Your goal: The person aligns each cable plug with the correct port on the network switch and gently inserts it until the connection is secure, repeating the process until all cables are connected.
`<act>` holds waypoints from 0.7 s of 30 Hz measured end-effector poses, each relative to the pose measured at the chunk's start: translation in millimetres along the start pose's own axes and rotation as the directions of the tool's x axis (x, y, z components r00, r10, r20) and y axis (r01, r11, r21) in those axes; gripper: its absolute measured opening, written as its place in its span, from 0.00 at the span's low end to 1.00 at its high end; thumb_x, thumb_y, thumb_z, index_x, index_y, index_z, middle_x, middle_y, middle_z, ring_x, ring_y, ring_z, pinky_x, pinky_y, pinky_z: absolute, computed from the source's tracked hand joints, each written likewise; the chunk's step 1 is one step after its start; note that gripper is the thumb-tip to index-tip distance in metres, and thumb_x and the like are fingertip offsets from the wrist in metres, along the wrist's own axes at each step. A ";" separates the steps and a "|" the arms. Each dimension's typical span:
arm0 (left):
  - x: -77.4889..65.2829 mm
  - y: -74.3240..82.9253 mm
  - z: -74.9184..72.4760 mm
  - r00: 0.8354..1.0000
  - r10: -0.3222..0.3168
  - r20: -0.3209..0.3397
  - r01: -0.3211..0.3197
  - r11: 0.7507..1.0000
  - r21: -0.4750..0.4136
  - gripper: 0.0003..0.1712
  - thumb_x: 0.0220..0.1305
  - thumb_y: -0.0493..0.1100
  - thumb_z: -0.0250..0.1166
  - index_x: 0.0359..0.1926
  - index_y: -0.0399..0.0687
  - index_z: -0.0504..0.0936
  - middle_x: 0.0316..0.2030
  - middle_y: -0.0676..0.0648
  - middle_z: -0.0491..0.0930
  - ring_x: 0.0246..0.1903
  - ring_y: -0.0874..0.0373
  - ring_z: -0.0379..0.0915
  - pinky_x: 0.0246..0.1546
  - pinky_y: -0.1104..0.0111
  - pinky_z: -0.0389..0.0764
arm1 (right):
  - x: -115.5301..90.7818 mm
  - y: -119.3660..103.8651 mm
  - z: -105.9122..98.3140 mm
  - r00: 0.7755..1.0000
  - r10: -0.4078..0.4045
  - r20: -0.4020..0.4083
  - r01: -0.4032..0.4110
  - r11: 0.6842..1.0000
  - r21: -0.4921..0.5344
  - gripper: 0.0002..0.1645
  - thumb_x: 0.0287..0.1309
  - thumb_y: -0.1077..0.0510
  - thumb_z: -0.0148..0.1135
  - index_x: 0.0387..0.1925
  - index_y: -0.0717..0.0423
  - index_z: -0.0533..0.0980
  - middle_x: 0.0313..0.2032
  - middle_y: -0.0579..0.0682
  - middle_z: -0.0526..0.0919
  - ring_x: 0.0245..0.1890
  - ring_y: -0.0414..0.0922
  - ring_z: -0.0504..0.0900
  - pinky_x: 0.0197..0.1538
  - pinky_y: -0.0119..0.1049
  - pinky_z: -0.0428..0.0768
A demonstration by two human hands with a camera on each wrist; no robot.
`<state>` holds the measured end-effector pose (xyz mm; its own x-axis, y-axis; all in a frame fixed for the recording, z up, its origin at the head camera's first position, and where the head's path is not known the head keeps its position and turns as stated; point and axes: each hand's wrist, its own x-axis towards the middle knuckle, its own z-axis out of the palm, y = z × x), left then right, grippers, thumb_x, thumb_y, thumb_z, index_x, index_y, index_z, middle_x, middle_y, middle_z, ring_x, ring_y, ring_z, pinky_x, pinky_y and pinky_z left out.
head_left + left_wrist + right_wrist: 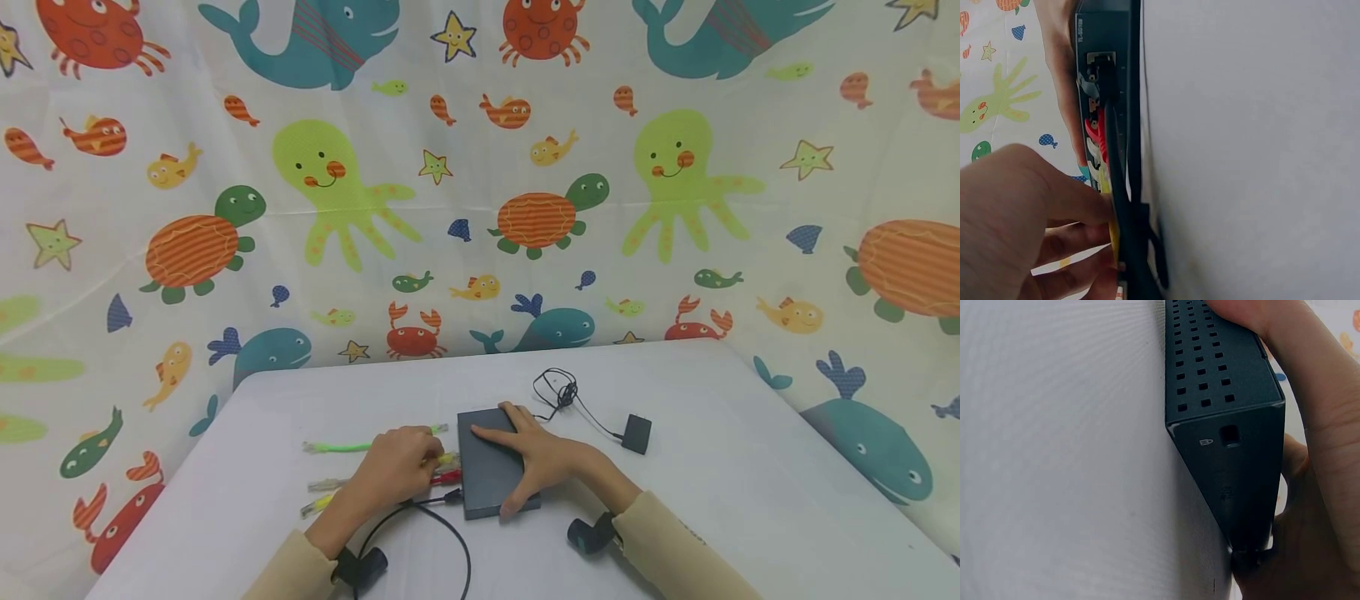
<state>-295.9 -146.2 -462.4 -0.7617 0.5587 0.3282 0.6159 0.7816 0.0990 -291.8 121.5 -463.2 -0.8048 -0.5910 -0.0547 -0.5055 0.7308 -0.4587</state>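
A dark network switch [480, 471] lies flat on the white table. My right hand [543, 457] spreads over its top and grips it, thumb at the near edge and fingers toward the far edge; in the right wrist view the vented side of the switch [1225, 462] shows under that hand. At the port side, my left hand [397, 468] pinches a yellow network cable [1114, 234]. Further along the port face [1100, 34], a red cable [1101, 137] and a black cable [1108, 87] sit at ports. The yellow plug's tip is too blurred to tell how it sits.
A green network cable [345, 447] lies left of the switch, near grey and yellow cable ends [318, 504]. A black cable [461, 537] loops toward the front edge. At the right rear lies a black power adapter [637, 434] with a bundled cord [566, 393]. A patterned curtain [450, 183] hangs behind.
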 end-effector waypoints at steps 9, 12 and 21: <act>-0.2 -0.5 0.2 1.000 0.017 0.015 -0.017 1.000 -0.018 0.07 0.52 0.38 0.67 0.32 0.54 0.89 0.26 0.58 0.80 0.21 0.69 0.65 0.22 0.76 0.68 | -0.6 -1.4 -0.8 1.000 -0.003 0.002 0.003 1.000 0.007 0.68 0.27 0.26 0.76 0.72 0.20 0.50 0.76 0.57 0.33 0.75 0.58 0.37 0.64 0.68 0.59; 0.1 0.0 -0.1 1.000 0.004 0.015 -0.004 1.000 -0.023 0.07 0.52 0.38 0.67 0.32 0.55 0.89 0.26 0.59 0.80 0.22 0.69 0.66 0.22 0.76 0.68 | -1.0 -2.0 -1.4 1.000 -0.003 0.001 0.003 1.000 0.010 0.68 0.27 0.26 0.76 0.72 0.20 0.50 0.76 0.57 0.33 0.75 0.59 0.37 0.64 0.68 0.59; 0.0 0.7 -0.8 1.000 -0.012 0.026 0.013 0.999 -0.036 0.08 0.52 0.38 0.67 0.33 0.54 0.89 0.26 0.59 0.80 0.21 0.68 0.65 0.22 0.76 0.67 | -1.9 -3.1 -2.2 1.000 0.001 0.010 -0.001 1.000 0.021 0.67 0.29 0.28 0.76 0.72 0.20 0.50 0.76 0.57 0.33 0.75 0.58 0.37 0.64 0.68 0.58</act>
<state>-295.3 -145.9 -461.5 -0.7738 0.5565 0.3024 0.6131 0.7781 0.1366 -289.4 121.1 -459.8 -0.8022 -0.5937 -0.0637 -0.4979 0.7240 -0.4774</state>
